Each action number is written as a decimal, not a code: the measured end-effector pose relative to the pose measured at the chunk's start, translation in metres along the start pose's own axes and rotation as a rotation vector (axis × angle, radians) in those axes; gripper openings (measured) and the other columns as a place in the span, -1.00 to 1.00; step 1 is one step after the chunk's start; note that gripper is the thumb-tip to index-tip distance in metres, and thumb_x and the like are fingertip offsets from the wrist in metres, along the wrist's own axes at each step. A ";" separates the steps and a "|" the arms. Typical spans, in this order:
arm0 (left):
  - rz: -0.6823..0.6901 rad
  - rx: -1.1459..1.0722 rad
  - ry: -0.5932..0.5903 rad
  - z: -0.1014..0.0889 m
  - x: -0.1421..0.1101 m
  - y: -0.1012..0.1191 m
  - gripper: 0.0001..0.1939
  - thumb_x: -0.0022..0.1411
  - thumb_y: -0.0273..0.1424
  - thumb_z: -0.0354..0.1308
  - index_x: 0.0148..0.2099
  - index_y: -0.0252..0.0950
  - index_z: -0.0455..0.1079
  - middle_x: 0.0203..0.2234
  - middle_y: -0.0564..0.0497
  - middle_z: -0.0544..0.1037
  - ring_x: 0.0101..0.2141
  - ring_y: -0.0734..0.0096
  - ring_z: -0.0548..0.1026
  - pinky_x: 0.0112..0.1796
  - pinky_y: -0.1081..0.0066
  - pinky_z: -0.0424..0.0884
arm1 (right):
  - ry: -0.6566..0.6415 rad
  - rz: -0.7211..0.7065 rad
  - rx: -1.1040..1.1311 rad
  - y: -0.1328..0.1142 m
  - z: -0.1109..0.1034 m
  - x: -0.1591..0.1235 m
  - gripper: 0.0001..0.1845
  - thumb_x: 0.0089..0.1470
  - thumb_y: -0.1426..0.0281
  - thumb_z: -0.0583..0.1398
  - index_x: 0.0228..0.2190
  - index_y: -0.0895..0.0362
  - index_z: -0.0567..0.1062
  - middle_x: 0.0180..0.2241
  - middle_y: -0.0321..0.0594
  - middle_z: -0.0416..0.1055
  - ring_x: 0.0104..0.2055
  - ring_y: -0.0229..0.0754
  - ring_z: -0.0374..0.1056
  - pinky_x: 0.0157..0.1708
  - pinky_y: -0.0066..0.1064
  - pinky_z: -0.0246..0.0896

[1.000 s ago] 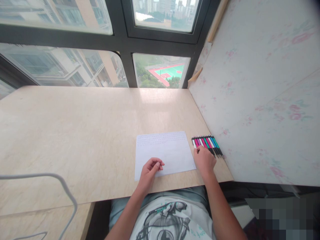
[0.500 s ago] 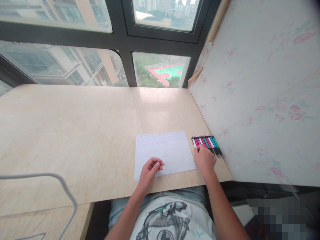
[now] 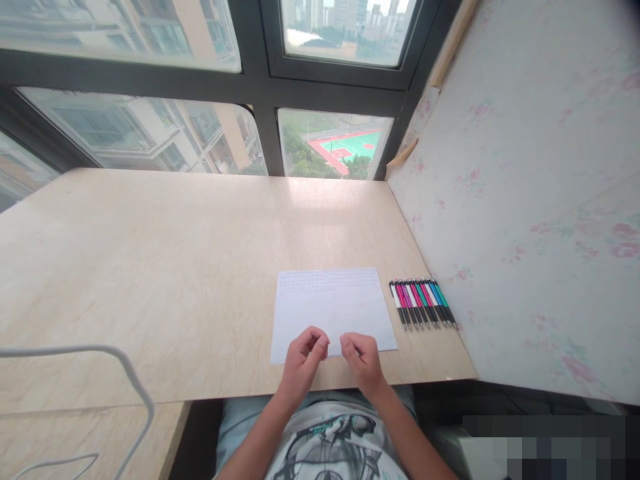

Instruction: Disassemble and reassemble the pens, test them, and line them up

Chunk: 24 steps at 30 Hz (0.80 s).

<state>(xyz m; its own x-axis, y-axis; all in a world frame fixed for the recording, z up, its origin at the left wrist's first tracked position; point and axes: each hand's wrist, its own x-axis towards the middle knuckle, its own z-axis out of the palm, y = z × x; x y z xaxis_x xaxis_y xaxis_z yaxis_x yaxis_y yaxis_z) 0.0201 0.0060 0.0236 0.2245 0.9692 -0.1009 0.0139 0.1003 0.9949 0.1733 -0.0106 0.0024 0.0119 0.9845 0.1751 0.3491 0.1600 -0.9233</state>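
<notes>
A white sheet of paper [image 3: 327, 310] lies on the tabletop in front of me, with lines of small handwriting across its upper part. At the sheet's lower edge, my left hand [image 3: 304, 357] is loosely curled, thumb against the fingers, nothing showing in it. A short gap away, my right hand [image 3: 363, 360] is closed over the lower edge of the paper, also with nothing visible in the fingers. To the right of the sheet, several ballpoint pens [image 3: 423, 303] in white, pink, purple, green and blue lie side by side in a row, their black grips toward me.
The pale stone-look tabletop [image 3: 165, 267] runs back to a dark-framed window [image 3: 275, 87]. A flower-patterned wall [image 3: 525, 200] bounds it on the right, close to the pens. A grey cable [image 3: 125, 367] arcs across the lower left.
My right hand has moved left, off the pens to the paper's lower edge, and the whole pen row now shows. My left hand has barely moved. The view has shifted slightly.
</notes>
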 end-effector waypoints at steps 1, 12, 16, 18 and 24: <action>0.007 0.060 0.001 0.000 -0.001 -0.003 -0.67 0.31 -0.19 0.07 -0.44 -0.28 0.31 -0.60 0.10 0.32 -0.52 0.45 0.27 -0.45 0.43 0.20 | 0.004 -0.003 0.007 0.002 0.007 -0.002 -0.48 0.28 0.26 0.00 -0.70 0.09 0.09 -0.68 -0.44 -0.05 -0.60 -0.34 -0.05 -0.56 -0.44 -0.15; 0.075 0.276 -0.021 0.003 0.000 -0.019 -0.61 0.37 -0.18 -0.06 -0.48 -0.24 0.25 -0.62 0.09 0.31 -0.54 0.40 0.25 -0.45 0.41 0.15 | -0.048 -0.032 -0.091 0.015 0.019 -0.001 -0.50 0.26 0.29 0.00 -0.71 0.11 0.20 -0.68 -0.39 0.09 -0.60 -0.32 0.05 -0.55 -0.45 -0.10; 0.071 0.278 -0.037 0.001 0.001 -0.017 -0.61 0.37 -0.19 -0.05 -0.48 -0.25 0.26 -0.62 0.09 0.30 -0.54 0.41 0.25 -0.46 0.42 0.16 | -0.037 -0.049 -0.099 0.017 0.020 0.001 -0.51 0.24 0.26 0.05 -0.69 0.11 0.12 -0.68 -0.42 0.01 -0.60 -0.34 0.01 -0.55 -0.45 -0.16; 0.071 0.275 -0.026 0.001 0.001 -0.016 -0.61 0.36 -0.19 -0.05 -0.48 -0.25 0.26 -0.62 0.10 0.30 -0.54 0.42 0.25 -0.46 0.43 0.16 | -0.033 -0.040 -0.094 0.016 0.022 0.001 -0.50 0.23 0.25 0.06 -0.69 0.11 0.09 -0.67 -0.42 -0.01 -0.60 -0.34 -0.01 -0.55 -0.44 -0.18; 0.059 0.248 -0.031 -0.001 0.000 -0.013 -0.61 0.37 -0.18 -0.05 -0.45 -0.26 0.33 -0.58 0.05 0.41 -0.51 0.38 0.35 -0.41 0.42 0.25 | 0.034 0.090 -0.095 0.008 0.005 0.006 -0.51 0.26 0.21 0.01 -0.67 0.09 0.13 -0.67 -0.42 0.03 -0.59 -0.32 0.02 -0.56 -0.46 -0.10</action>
<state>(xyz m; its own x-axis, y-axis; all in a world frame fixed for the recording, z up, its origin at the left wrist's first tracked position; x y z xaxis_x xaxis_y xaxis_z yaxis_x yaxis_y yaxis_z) 0.0190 0.0052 0.0108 0.2613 0.9642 -0.0462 0.2376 -0.0179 0.9712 0.1712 -0.0030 -0.0054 0.0779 0.9913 0.1063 0.4326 0.0625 -0.8994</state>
